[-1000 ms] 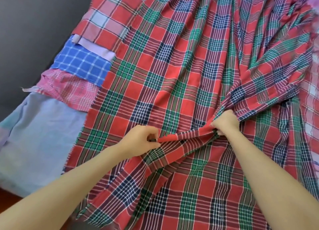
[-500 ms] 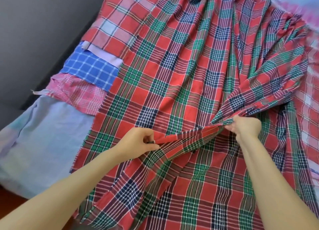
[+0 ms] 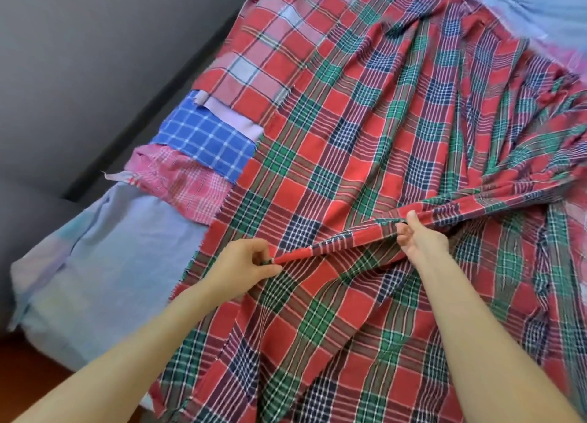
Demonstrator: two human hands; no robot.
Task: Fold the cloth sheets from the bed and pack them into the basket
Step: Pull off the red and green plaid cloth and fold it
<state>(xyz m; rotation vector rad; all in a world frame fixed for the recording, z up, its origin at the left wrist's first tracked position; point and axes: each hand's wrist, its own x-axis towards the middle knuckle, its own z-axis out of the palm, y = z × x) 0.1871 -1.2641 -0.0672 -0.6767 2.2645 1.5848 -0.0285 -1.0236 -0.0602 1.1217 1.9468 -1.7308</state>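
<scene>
Plaid sheet [image 3: 365, 136] lay spread on the bed, and both hands were pinching its raised ridge, which ran up and rightward: left hand [image 3: 244, 265] at the low near end, right hand [image 3: 419, 238] further along, apart.

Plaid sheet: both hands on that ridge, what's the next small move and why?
Probably lift the pinched ridge and draw the hands apart. The left hand and right hand each pinch the same raised fold of the red-green plaid sheet, which lies spread and rumpled, so tensioning it should set a straight fold line.
</scene>
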